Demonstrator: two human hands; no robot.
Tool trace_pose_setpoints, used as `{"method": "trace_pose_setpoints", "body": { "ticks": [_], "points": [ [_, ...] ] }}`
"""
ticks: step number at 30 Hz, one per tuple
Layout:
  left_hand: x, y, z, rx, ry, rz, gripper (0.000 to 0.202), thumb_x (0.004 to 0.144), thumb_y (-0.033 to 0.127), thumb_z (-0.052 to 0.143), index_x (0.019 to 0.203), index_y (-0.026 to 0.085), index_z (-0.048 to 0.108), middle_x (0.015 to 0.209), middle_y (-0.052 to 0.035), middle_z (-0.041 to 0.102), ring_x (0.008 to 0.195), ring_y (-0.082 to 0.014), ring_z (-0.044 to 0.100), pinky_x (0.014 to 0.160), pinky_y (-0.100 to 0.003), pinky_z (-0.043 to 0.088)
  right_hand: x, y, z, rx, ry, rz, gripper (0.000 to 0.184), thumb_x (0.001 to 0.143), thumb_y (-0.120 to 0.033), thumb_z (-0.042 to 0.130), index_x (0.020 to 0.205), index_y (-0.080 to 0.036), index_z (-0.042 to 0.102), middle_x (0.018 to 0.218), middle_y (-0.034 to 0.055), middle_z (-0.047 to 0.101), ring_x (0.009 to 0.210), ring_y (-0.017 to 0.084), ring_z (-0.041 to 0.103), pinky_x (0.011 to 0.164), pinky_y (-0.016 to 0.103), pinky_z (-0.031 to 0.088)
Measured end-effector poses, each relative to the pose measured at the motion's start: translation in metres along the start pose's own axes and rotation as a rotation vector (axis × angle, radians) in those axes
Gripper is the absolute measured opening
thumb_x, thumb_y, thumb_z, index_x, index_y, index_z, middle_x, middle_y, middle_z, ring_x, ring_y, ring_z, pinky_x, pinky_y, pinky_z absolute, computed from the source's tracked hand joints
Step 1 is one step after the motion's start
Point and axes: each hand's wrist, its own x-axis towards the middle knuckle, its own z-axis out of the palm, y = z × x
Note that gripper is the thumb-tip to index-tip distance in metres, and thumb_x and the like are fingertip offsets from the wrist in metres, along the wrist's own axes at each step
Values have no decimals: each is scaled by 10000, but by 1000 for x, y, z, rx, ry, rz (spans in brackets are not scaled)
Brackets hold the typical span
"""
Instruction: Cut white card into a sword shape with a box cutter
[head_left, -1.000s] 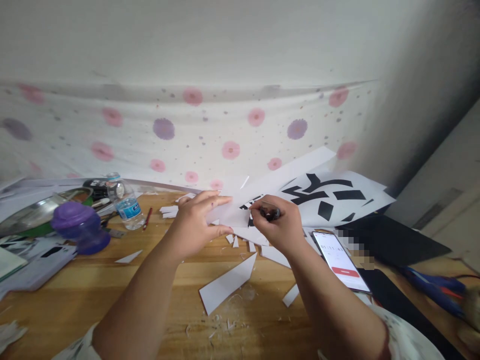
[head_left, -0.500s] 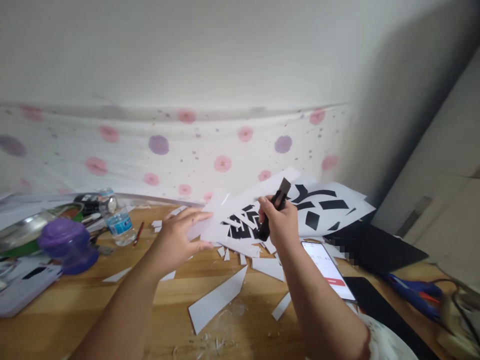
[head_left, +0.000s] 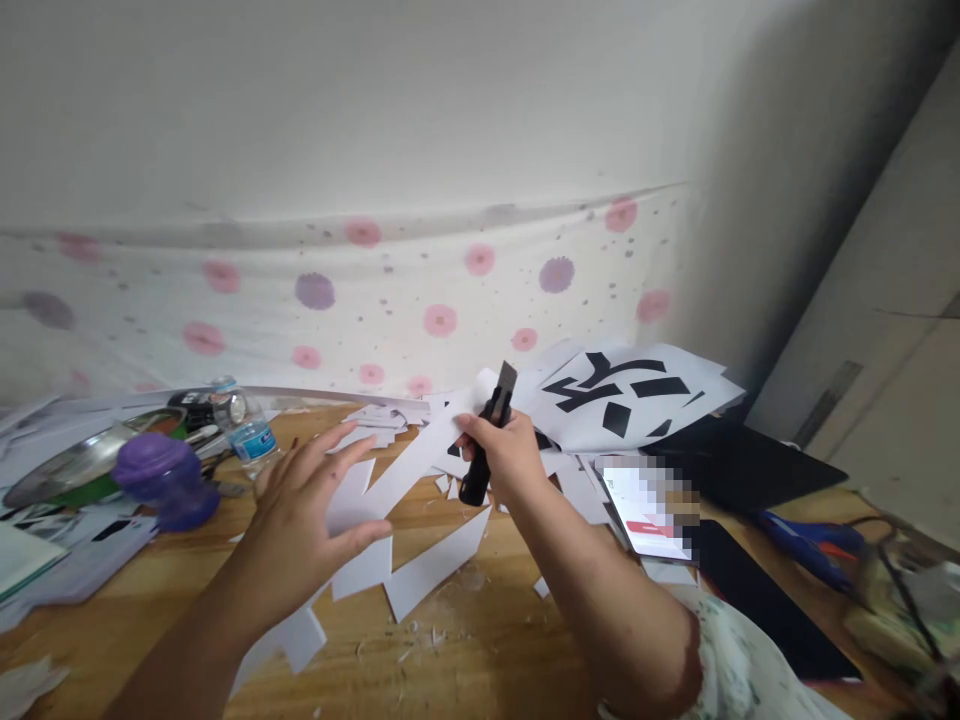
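My right hand [head_left: 506, 455] is closed around a black box cutter [head_left: 487, 445], its metal blade pointing up and away from me. The far end of a white strip [head_left: 409, 465] meets the thumb of this hand; whether the thumb pinches it, I cannot tell. My left hand [head_left: 319, 510] is open, fingers spread, over several white cut pieces [head_left: 364, 572]. To the right of the cutter lies a white sheet with black printed shapes [head_left: 615, 400], partly hidden behind my right hand.
A water bottle [head_left: 250, 435] and a purple-lidded container [head_left: 161, 475] stand at left. On the right are a phone [head_left: 637, 525], a black flat panel [head_left: 772, 610] and a blue-handled tool [head_left: 806, 545]. Small scraps litter the wooden table [head_left: 480, 660].
My left hand has let go of the white sheet and moved left and nearer, fingers spreading. My right hand has shifted left with the box cutter. A white strip now shows between the hands.
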Motion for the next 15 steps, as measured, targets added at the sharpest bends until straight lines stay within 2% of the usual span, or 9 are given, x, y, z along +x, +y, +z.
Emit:
{"method": "trace_pose_setpoints", "body": {
  "ticks": [2,4,8,12,15],
  "points": [
    [9,16,-7,15,-88,57,618,788,428,627,1362,270,463,1414,-106,530,1261,-343,495,1064,-555,303,-15,9,9,-5,-37,37,218,611,-309,724,547,-166,572,485,4,596,384,93,486,396,229,374],
    [17,29,-6,16,-186,84,682,786,422,626,1410,234,422,1370,-124,572,1226,-345,535,1047,-522,345,-30,17,16,-2,-73,53,228,612,-323,723,544,-168,571,493,-3,592,388,88,483,398,223,369],
    [14,38,11,-45,-390,-30,688,846,439,507,1465,180,354,1203,-137,683,1104,-342,637,869,-422,492,-55,28,18,11,-105,90,257,635,-365,702,563,-187,532,482,-36,551,392,82,468,404,218,362],
    [-1,26,27,-120,-506,-47,650,867,464,449,1451,186,382,1247,-129,667,1086,-323,651,843,-389,504,-65,35,-6,-45,-115,83,308,695,-436,689,686,-214,476,446,-98,448,371,74,394,387,212,322],
    [-14,15,38,-108,-613,-16,631,879,476,458,1441,195,399,1208,-127,688,1021,-326,673,819,-398,503,-70,44,-34,-137,-53,59,283,759,-443,646,813,-223,475,521,-102,445,430,89,421,433,224,373]
  ]
}}
